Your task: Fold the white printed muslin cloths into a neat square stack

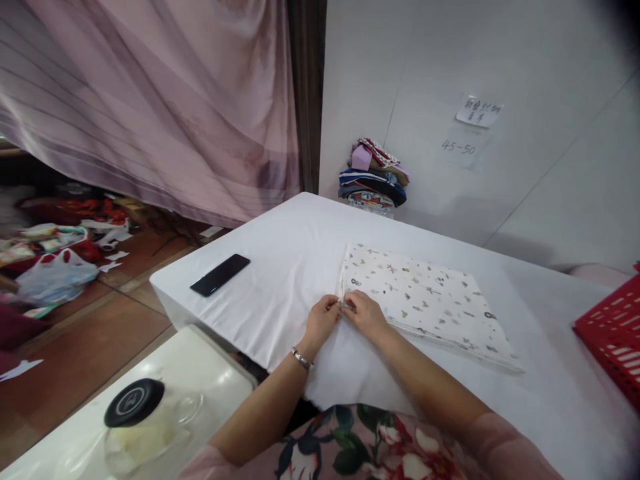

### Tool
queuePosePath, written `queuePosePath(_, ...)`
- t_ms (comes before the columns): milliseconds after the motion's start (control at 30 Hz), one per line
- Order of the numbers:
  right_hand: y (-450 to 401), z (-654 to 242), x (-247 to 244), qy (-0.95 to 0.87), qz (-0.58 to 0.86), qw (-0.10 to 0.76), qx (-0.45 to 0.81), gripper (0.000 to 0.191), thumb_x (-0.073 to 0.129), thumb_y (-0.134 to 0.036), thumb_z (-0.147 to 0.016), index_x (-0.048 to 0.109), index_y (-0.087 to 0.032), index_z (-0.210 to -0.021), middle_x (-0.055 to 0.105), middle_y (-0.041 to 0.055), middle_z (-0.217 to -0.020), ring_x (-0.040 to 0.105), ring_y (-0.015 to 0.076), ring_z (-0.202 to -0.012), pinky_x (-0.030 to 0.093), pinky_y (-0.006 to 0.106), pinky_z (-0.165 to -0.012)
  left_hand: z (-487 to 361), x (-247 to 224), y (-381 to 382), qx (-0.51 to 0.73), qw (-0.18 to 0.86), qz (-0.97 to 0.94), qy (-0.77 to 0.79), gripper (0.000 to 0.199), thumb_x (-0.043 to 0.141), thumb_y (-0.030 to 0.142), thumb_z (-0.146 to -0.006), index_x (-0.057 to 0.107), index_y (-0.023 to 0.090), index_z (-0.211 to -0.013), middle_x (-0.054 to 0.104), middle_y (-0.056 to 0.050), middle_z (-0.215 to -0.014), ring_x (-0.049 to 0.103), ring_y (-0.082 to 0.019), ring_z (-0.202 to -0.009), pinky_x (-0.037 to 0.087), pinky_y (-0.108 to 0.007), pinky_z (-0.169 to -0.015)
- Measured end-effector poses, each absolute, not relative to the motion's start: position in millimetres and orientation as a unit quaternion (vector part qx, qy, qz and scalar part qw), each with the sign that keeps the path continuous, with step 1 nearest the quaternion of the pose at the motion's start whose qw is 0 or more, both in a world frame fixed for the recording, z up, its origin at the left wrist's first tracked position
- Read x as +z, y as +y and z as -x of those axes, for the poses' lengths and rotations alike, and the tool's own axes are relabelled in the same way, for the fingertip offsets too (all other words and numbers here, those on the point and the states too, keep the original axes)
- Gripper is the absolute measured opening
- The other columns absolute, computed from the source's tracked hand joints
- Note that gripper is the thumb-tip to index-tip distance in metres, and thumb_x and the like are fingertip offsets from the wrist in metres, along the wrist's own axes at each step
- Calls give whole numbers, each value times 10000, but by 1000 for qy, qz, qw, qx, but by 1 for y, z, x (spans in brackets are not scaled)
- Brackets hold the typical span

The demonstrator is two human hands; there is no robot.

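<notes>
A folded white cloth (pixel 430 290) with a small scattered print lies flat on the white-covered table (pixel 285 267). At its near left corner my left hand (pixel 323 320) pinches the layered edge, a bracelet on that wrist. My right hand (pixel 366 315) pinches the same corner just beside it, the fingertips of both hands almost touching. What exactly lies between the fingertips is too small to make out beyond the cloth's edge. A black phone (pixel 221 275) rests on the table to the left of my hands.
A red plastic basket (pixel 613 327) stands at the right edge. Behind the table is a stack of folded fabrics (pixel 374 175) against the white wall. A clear jug with a black lid (pixel 135 403) sits on a white surface at lower left. A pink curtain (pixel 200 100) hangs at left.
</notes>
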State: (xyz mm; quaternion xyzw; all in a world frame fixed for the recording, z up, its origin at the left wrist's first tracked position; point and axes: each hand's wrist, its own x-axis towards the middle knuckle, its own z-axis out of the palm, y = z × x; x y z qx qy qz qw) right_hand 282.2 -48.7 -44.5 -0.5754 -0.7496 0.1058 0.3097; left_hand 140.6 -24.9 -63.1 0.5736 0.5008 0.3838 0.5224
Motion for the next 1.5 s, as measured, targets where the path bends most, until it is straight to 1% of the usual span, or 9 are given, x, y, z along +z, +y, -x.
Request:
queuePosePath(300, -48, -283, -45, -715, 592, 336, 160, 58, 546, -235, -803, 515, -201, -769, 532, -9, -754, 482, 135, -713, 364, 243, -650, -139, -67, -24, 386, 527, -575, 493, 166, 492, 217, -735, 608, 196, -852, 612, 16, -716, 571, -97, -571, 455, -212, -558)
queuePosePath(467, -46, -282, -50, -711, 601, 335, 143, 58, 528, -239, -807, 523, -198, -765, 530, -6, -740, 485, 141, -707, 369, 252, -650, -139, -70, -23, 380, 523, -579, 497, 171, 495, 223, -748, 616, 199, -866, 627, 12, -722, 573, -99, -572, 456, -216, -566)
queuePosePath(633, -46, -283, -51, -708, 597, 349, 144, 111, 452, -242, -851, 540, -204, -796, 554, 1, -755, 499, 138, -692, 376, 249, -633, -139, -65, -26, 372, 460, -615, 520, 144, 549, 273, -746, 603, 196, -855, 646, -3, -751, 585, -111, -612, 442, -220, -587)
queuePosePath(800, -50, -289, -41, -753, 572, 320, 53, 101, 444, -224, -867, 520, -195, -808, 542, 19, -771, 496, 155, -743, 371, 260, -665, -139, -59, -28, 349, 428, -625, 552, 90, 565, 274, -738, 573, 190, -769, 624, 6, -652, 582, -119, -602, 426, -219, -577)
queuePosePath(900, -50, -294, -35, -798, 542, 264, -4, 108, 433, -204, -873, 527, -188, -823, 552, 38, -801, 488, 165, -767, 363, 273, -684, -140, -58, -25, 343, 449, -612, 553, 81, 543, 262, -748, 552, 188, -716, 596, 16, -598, 581, -115, -572, 426, -214, -559)
queuePosePath(1033, -49, -292, -33, -831, 519, 200, -10, 141, 424, -217, -889, 526, -182, -798, 550, 41, -790, 479, 162, -743, 349, 269, -657, -142, -55, -21, 338, 519, -554, 555, 78, 538, 240, -743, 533, 177, -697, 583, 15, -619, 596, -113, -555, 441, -211, -531)
queuePosePath(1167, -50, -285, -35, -823, 526, 214, 31, 104, 451, -216, -880, 505, -184, -798, 543, 36, -805, 478, 156, -764, 346, 257, -667, -142, -46, -21, 343, 574, -499, 551, 81, 539, 235, -729, 523, 168, -686, 575, 4, -639, 610, -126, -592, 455, -208, -502)
queuePosePath(1300, -52, -282, -40, -810, 543, 216, 47, 123, 533, -297, -844, 499, -194, -787, 538, 35, -821, 473, 168, -778, 343, 267, -668, -142, -42, -21, 348, 578, -494, 548, 99, 550, 237, -717, 543, 157, -660, 558, 2, -603, 583, -121, -591, 443, -193, -476)
queuePosePath(1500, -52, -282, -42, -784, 569, 237, 68, 138, 496, -266, -864, 480, -199, -744, 516, 12, -774, 465, 153, -761, 330, 254, -660, -140, -45, -20, 349, 599, -488, 530, 170, 552, 311, -731, 567, 147, -693, 591, -19, -641, 599, -132, -613, 437, -198, -469)
